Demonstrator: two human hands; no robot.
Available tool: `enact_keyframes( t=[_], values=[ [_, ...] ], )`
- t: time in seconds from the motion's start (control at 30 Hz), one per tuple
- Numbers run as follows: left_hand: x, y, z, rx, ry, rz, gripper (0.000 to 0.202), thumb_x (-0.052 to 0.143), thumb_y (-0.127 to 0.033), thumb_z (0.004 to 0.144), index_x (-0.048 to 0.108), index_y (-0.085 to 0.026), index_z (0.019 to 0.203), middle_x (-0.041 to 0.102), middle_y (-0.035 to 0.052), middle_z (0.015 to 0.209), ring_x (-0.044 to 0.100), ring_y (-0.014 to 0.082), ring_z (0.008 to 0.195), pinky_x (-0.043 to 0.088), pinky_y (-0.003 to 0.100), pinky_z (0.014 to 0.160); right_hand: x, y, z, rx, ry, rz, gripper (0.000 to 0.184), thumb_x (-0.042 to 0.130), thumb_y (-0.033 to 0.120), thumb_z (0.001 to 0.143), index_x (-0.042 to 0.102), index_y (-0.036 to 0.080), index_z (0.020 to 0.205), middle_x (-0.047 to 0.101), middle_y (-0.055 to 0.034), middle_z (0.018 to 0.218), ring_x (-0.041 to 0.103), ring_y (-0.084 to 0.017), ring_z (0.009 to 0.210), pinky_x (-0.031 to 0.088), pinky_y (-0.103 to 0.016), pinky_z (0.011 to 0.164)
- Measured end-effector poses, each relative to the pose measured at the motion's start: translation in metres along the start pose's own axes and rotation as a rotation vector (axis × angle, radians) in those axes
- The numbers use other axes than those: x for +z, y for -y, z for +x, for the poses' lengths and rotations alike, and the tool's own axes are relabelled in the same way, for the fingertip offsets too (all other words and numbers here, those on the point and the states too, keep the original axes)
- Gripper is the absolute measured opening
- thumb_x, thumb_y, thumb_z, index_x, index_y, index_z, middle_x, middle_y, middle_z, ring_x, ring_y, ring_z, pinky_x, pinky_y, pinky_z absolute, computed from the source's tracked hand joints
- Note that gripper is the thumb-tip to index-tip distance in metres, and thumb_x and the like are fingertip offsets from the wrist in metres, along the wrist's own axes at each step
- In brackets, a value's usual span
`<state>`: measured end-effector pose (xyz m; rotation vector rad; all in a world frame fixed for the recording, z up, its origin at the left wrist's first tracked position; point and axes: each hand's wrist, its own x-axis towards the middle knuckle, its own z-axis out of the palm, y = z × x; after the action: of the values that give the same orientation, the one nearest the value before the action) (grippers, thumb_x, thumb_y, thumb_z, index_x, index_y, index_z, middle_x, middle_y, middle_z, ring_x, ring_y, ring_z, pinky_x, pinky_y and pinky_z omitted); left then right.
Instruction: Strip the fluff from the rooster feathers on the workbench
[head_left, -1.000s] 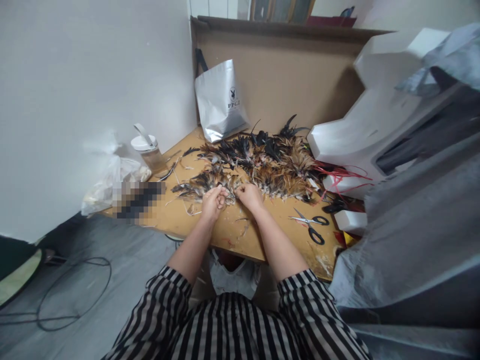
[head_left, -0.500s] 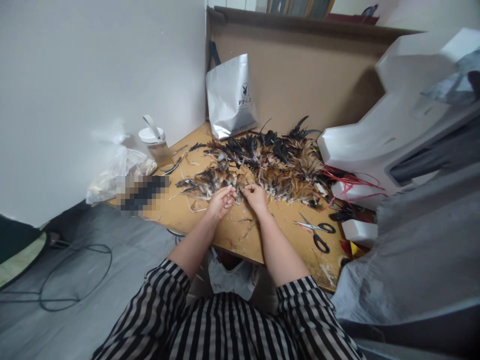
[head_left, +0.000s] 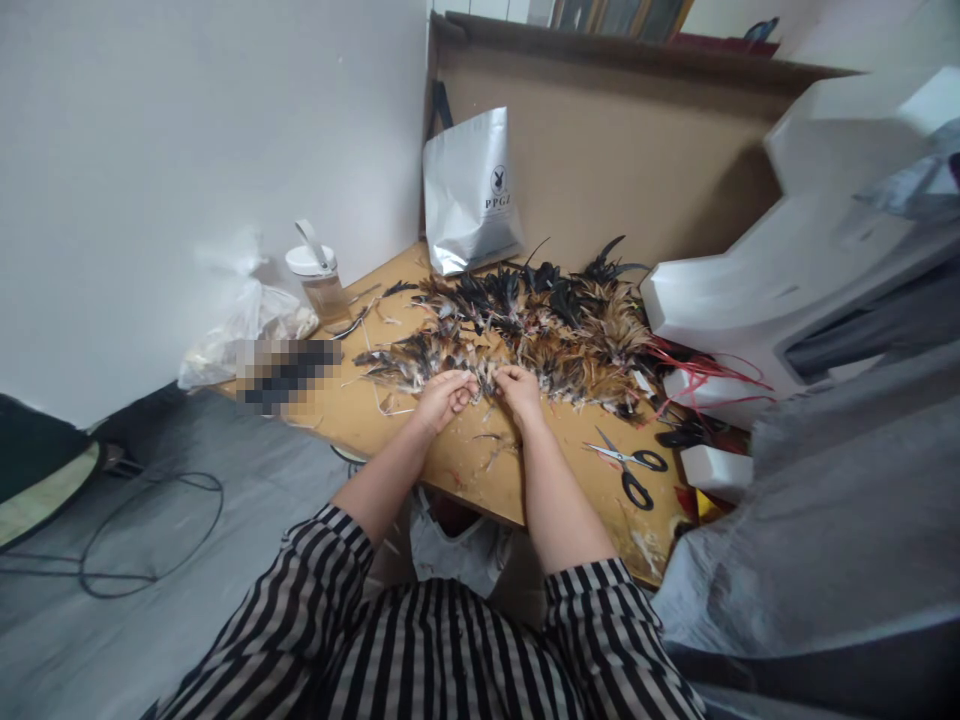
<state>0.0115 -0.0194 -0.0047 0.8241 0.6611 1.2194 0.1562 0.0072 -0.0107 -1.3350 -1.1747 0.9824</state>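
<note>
Here, both hands [head_left: 446,401] [head_left: 520,394] curl, fingertips pinched, at the brown feathers [head_left: 566,362].

Pixelation hides 1 dark item [head_left: 291,378] on the counter [head_left: 469,465]. What, if anything, the left hand [head_left: 448,400] and right hand [head_left: 519,394] pinch is too small to tell. The cable [head_left: 155,578] runs out of view leftward.

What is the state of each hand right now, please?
Left hand: curled closed at the feathers; anything held is too small to tell.
Right hand: closed in a pinch at the feathers; anything held cannot be told.
</note>
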Motion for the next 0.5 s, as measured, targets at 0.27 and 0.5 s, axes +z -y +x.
enact_keyframes(
  t=[0.27,0.5],
  values=[
    [0.0040,0.0032,-0.0006,0.064,-0.038,0.127,0.028,0.066,-0.032,0.061,0.059,-0.011,0.078,0.061,0.0037,0.067,0.043,0.0029,0.041,0.026,0.016,0.035,-0.0011,0.0095,-0.0043,0.119,0.083,0.219,0.023,0.062,0.036,0.056,0.051,0.018,0.064,0.047,0.0070,0.039,0.033,-0.005,0.031,0.022,-0.018,0.034],
    [0.0052,0.0088,0.0053,0.174,-0.134,0.307,0.031,0.067,-0.034,0.060,0.060,-0.011,0.079,0.062,0.0035,0.062,0.045,0.0051,0.039,0.031,0.017,0.035,-0.0010,0.0101,-0.0033,0.061,0.153,0.311,0.022,0.064,0.033,0.056,0.052,0.016,0.063,0.051,0.0051,0.044,0.042,-0.006,0.038,0.029,-0.017,0.038]
  ],
)
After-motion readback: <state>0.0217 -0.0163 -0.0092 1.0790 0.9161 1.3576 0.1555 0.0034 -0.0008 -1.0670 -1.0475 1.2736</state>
